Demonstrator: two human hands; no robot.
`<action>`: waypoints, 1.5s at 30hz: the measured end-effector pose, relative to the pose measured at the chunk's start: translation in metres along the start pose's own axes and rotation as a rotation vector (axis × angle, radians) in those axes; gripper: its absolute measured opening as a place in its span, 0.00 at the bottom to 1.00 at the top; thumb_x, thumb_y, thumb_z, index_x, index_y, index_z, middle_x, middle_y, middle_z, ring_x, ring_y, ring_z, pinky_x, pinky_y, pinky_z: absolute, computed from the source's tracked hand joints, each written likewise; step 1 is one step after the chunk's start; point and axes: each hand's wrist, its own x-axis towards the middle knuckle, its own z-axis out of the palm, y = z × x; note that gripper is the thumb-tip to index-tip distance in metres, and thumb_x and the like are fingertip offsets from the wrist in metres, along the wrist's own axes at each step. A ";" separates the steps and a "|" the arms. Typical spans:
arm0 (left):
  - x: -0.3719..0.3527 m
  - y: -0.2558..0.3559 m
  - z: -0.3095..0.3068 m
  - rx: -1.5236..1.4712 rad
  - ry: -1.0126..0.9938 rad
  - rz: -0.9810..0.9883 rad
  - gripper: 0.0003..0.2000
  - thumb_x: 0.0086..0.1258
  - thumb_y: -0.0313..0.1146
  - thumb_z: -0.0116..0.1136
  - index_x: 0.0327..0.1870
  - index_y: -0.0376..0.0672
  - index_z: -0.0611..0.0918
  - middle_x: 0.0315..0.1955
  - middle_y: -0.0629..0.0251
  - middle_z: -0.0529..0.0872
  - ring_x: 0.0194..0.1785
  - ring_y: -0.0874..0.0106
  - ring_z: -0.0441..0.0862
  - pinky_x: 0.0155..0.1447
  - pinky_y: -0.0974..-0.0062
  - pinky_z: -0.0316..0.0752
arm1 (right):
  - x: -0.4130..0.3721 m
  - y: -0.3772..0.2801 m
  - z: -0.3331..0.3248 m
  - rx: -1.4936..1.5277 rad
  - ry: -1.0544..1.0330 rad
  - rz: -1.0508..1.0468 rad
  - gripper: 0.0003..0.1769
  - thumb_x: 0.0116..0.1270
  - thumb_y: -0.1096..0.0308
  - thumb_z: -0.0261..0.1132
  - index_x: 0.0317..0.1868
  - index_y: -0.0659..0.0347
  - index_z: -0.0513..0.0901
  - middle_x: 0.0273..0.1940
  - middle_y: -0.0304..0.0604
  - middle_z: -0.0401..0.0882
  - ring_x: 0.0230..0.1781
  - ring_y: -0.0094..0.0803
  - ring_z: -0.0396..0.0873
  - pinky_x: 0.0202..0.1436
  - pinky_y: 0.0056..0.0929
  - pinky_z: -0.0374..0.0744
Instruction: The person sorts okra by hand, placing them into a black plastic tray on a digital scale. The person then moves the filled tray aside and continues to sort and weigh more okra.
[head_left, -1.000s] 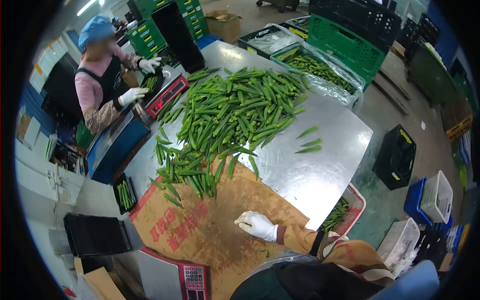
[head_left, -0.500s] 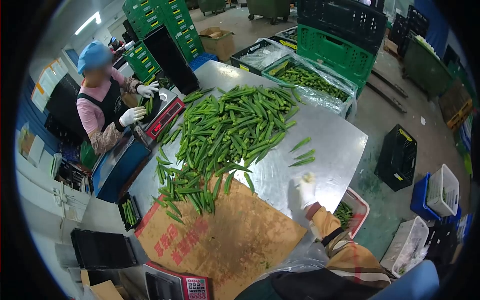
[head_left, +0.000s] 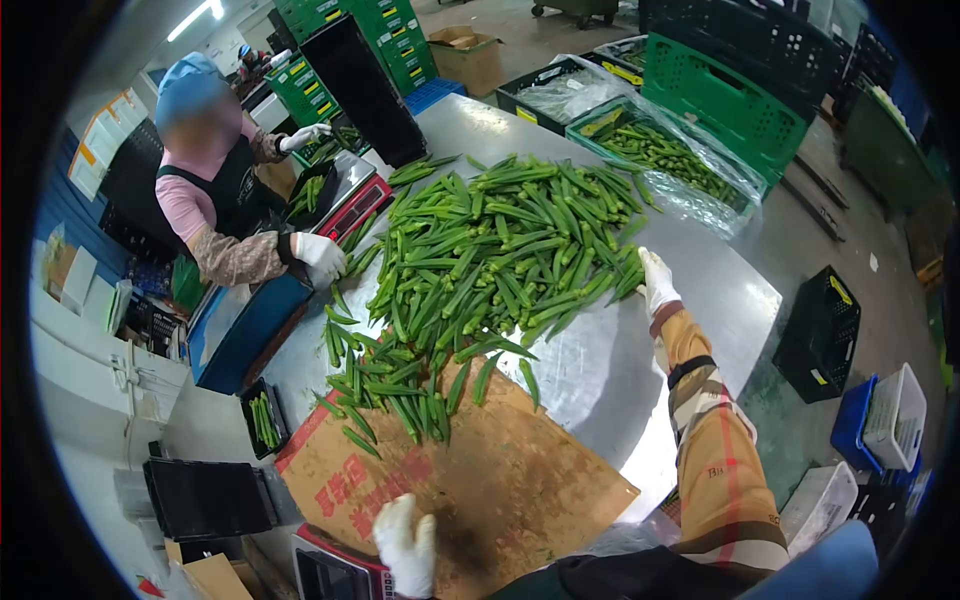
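Note:
A large heap of green okra (head_left: 500,240) covers the middle of the metal table. At its right edge is my right hand (head_left: 657,282), white-gloved, its fingers stretched out against the outer pods; I see none gripped. My left hand (head_left: 405,545), also gloved, is over the near edge of the stained cardboard sheet (head_left: 520,480), beside a red scale (head_left: 335,575). Its thumb stands apart from the fingers and it holds nothing. Some okra pods spill from the heap onto the cardboard's far edge.
Across the table, a co-worker in a blue cap (head_left: 188,85) reaches one gloved hand to the heap, beside another red scale (head_left: 360,208). A lined crate of okra (head_left: 672,150) stands beyond the table. A black tray (head_left: 262,415) holds several pods; a black crate (head_left: 820,335) stands on the floor.
My right hand has moved forward to the heap, and the loose pods at the right no longer lie apart. My left hand has come into view. The co-worker's hand has moved toward the heap.

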 end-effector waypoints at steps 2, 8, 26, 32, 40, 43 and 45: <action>0.007 0.002 0.036 -0.045 -0.037 0.010 0.23 0.69 0.34 0.70 0.65 0.39 0.81 0.58 0.50 0.85 0.64 0.50 0.78 0.71 0.56 0.70 | 0.014 -0.018 0.024 -0.109 -0.071 -0.007 0.47 0.70 0.43 0.69 0.79 0.64 0.65 0.78 0.47 0.66 0.76 0.43 0.67 0.75 0.45 0.68; 0.004 -0.019 0.094 -0.118 0.040 -0.105 0.24 0.62 0.32 0.76 0.61 0.42 0.85 0.55 0.57 0.87 0.62 0.54 0.79 0.70 0.58 0.71 | 0.056 -0.035 0.093 -0.382 -0.305 -0.027 0.51 0.66 0.31 0.67 0.77 0.62 0.70 0.77 0.47 0.68 0.77 0.38 0.64 0.79 0.39 0.60; 0.182 -0.113 0.091 -0.987 0.172 -0.509 0.39 0.81 0.50 0.56 0.81 0.31 0.58 0.80 0.51 0.61 0.83 0.65 0.56 0.84 0.69 0.50 | -0.173 0.034 0.311 -0.776 -1.388 -0.224 0.44 0.60 0.41 0.77 0.69 0.62 0.79 0.63 0.48 0.83 0.64 0.37 0.79 0.70 0.33 0.73; 0.127 -0.100 0.085 -0.956 0.161 -0.556 0.32 0.81 0.52 0.56 0.73 0.31 0.70 0.66 0.58 0.78 0.71 0.72 0.72 0.76 0.72 0.63 | -0.268 0.048 0.293 -1.324 -1.434 -0.721 0.48 0.49 0.32 0.77 0.70 0.39 0.77 0.54 0.46 0.89 0.57 0.49 0.85 0.60 0.41 0.80; -0.045 -0.091 0.079 -0.709 0.023 -0.589 0.26 0.68 0.40 0.71 0.64 0.38 0.79 0.52 0.54 0.87 0.58 0.65 0.83 0.63 0.65 0.76 | -0.381 0.091 0.203 -1.394 -1.669 -1.287 0.57 0.47 0.38 0.79 0.78 0.39 0.68 0.73 0.44 0.73 0.63 0.50 0.78 0.68 0.61 0.67; -0.095 -0.069 0.077 -0.179 0.099 -0.352 0.35 0.56 0.37 0.77 0.66 0.37 0.77 0.58 0.49 0.82 0.63 0.52 0.78 0.70 0.58 0.71 | -0.402 0.110 0.162 -1.377 -1.692 -1.502 0.53 0.52 0.49 0.80 0.79 0.33 0.66 0.77 0.43 0.68 0.72 0.55 0.70 0.76 0.72 0.57; -0.119 -0.060 0.090 -0.036 0.121 -0.341 0.40 0.54 0.35 0.77 0.71 0.36 0.72 0.66 0.47 0.77 0.72 0.51 0.72 0.77 0.57 0.65 | -0.408 0.104 0.137 -1.329 -1.661 -1.605 0.38 0.62 0.59 0.71 0.74 0.33 0.73 0.75 0.42 0.70 0.75 0.52 0.67 0.79 0.73 0.52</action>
